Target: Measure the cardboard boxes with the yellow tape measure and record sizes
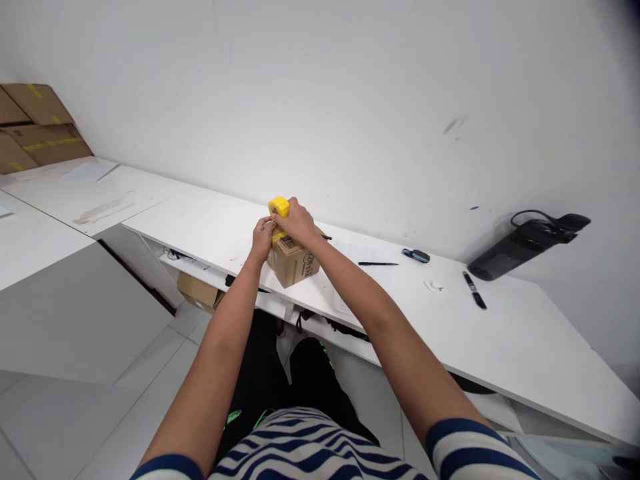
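Note:
A small brown cardboard box with dark print stands on the white table in front of me. A strip of yellow tape lies over its top at the left side. My right hand is closed around a yellow roll of tape above the far end of the box. My left hand is at the box's left edge, its fingers bent and pressed together close to the right thumb. What lies between those left fingers is too small to make out.
Rightward on the white table lie a black pen, a small dark blue object, a white ring-like piece and a black strip-shaped object. A black bottle stands by the wall. Cardboard boxes are stacked far left.

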The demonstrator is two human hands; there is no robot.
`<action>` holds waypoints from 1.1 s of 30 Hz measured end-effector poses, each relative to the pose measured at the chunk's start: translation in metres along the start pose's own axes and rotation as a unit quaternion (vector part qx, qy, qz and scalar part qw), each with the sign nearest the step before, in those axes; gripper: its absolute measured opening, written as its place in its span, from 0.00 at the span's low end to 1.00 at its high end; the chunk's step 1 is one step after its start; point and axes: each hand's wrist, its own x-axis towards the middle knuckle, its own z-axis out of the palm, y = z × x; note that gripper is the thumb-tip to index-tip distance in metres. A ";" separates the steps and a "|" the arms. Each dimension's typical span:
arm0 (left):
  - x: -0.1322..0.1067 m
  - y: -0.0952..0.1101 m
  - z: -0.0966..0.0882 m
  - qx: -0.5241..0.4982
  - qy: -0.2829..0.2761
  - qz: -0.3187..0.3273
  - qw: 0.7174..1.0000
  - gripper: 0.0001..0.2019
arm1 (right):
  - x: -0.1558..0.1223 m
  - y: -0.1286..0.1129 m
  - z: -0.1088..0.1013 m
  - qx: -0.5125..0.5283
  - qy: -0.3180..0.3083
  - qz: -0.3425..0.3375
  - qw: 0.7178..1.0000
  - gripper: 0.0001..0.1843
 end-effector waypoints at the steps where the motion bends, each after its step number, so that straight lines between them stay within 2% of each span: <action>1: 0.000 0.001 0.000 0.004 0.002 -0.002 1.000 0.13 | -0.001 -0.003 0.001 -0.006 0.006 0.005 1.000 0.20; 5: -0.001 0.002 0.001 0.016 0.008 0.001 1.000 0.11 | -0.008 -0.008 0.004 -0.010 0.024 -0.002 1.000 0.19; 8: -0.001 0.001 0.001 0.022 0.005 0.003 1.000 0.10 | -0.012 -0.008 0.003 -0.009 0.014 0.006 1.000 0.19; 14: 0.000 0.002 0.001 0.004 0.014 -0.011 1.000 0.09 | -0.025 -0.015 -0.017 -0.103 -0.036 -0.011 0.994 0.16; 17: 0.001 0.002 0.002 -0.003 0.022 -0.015 1.000 0.09 | -0.049 -0.016 -0.037 -0.133 -0.050 0.000 0.990 0.17; 21: 0.002 0.000 0.001 0.011 0.020 -0.018 1.000 0.10 | -0.096 -0.005 -0.065 -0.155 -0.050 0.058 0.985 0.19; 25: 0.003 -0.003 0.001 0.007 0.014 -0.004 1.000 0.11 | -0.127 0.005 -0.076 -0.159 -0.035 0.086 0.983 0.19; 33: 0.003 -0.002 0.002 -0.001 0.019 -0.010 1.000 0.10 | -0.129 0.008 -0.073 -0.155 -0.032 0.091 0.983 0.19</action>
